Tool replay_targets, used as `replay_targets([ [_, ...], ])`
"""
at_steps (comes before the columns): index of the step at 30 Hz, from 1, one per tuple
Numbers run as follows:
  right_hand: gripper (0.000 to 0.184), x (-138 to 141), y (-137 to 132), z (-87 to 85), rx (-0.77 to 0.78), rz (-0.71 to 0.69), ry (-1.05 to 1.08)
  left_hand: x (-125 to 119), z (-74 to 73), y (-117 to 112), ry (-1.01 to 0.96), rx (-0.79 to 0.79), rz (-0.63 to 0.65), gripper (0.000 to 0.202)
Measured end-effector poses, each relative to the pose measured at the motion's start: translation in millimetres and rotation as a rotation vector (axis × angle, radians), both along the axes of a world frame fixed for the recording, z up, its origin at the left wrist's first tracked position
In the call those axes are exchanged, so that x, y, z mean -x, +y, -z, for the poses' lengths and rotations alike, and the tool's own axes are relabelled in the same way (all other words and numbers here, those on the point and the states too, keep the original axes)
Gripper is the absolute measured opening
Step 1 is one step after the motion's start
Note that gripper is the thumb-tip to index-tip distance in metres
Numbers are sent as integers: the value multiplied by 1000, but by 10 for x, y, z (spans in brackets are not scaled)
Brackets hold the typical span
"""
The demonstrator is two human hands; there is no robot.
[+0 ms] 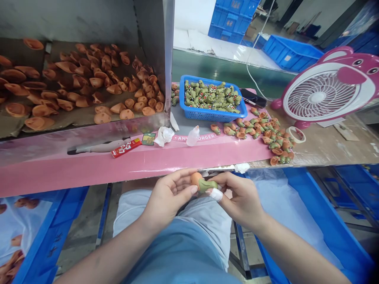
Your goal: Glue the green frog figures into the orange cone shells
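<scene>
Bright, even indoor light, faint glare along the pink board [89, 175], left hand [168, 199] and right hand [241, 197] sharp, wide-angle bending toward the edges

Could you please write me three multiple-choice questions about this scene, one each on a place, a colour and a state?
1. Where does the blue basket stand?
A. On the floor
B. On the pink-topped bench, left of the fan
C. On the person's lap

2. What colour is the fan's outer housing?
A. Pink
B. Blue
C. Green

3. How is the orange-and-green piece held?
A. Lying in the basket
B. Standing on the bench
C. Pinched between the left hand and right hand

Answers:
1. B, the basket sits on the bench beside the fan.
2. A, pink housing surrounds the white grille.
3. C, both hands grip it above the lap.
</scene>
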State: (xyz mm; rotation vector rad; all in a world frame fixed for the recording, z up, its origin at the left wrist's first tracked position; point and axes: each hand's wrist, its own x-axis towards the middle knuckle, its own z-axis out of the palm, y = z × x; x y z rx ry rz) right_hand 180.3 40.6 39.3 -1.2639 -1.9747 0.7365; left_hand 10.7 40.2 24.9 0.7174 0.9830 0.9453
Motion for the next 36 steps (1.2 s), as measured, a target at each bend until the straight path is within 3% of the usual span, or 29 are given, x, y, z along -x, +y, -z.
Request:
replay_targets([
  [19, 8, 9, -47, 55, -5, -18, -41, 22, 91, -3, -3, -19, 49, 30],
  [36, 17, -6, -50, 39, -131, -17, -52, 21, 29, -45, -16, -113, 13, 30],
])
